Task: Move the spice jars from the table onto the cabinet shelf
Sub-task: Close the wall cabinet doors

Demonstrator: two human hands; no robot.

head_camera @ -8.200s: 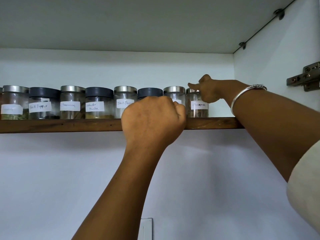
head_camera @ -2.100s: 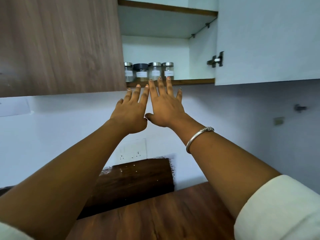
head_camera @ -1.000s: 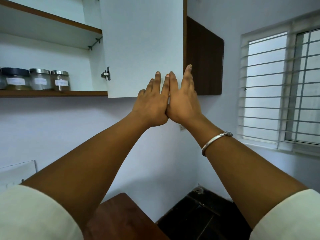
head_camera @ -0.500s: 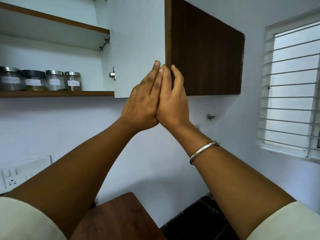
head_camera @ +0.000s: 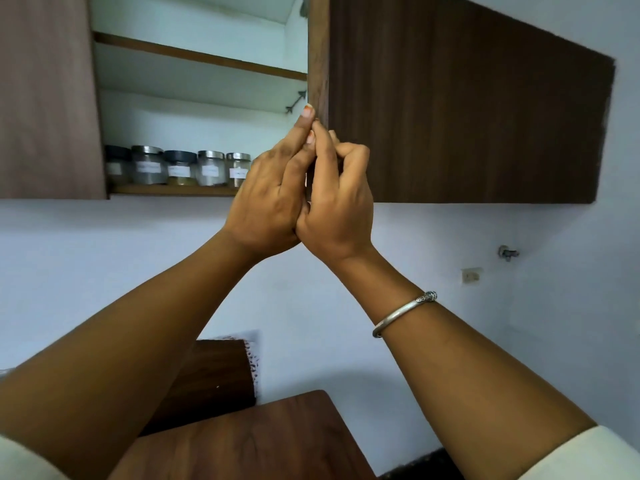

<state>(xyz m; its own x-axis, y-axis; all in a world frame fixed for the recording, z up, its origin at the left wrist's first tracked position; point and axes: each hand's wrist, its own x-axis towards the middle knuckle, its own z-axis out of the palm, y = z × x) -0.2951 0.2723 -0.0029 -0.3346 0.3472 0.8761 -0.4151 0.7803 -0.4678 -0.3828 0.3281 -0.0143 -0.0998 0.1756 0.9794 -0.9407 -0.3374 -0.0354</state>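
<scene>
Several glass spice jars with white labels and silver or dark lids stand in a row on the lower cabinet shelf. The right cabinet door, dark wood, shows its outer face and hides the shelf's right end. My left hand lies with straight fingers against the door's free edge, index fingertip high on it. My right hand is pressed beside the left, its fingers curled around that same door edge. Neither hand holds a jar.
The left cabinet door covers the left part of the cabinet. An upper shelf sits above the jars. A wooden table lies below my arms. A wall socket and a small tap are at the right.
The right door has swung from showing its white inner face to showing its dark outer face. My right fingers have curled onto its edge, and more jars are in view.
</scene>
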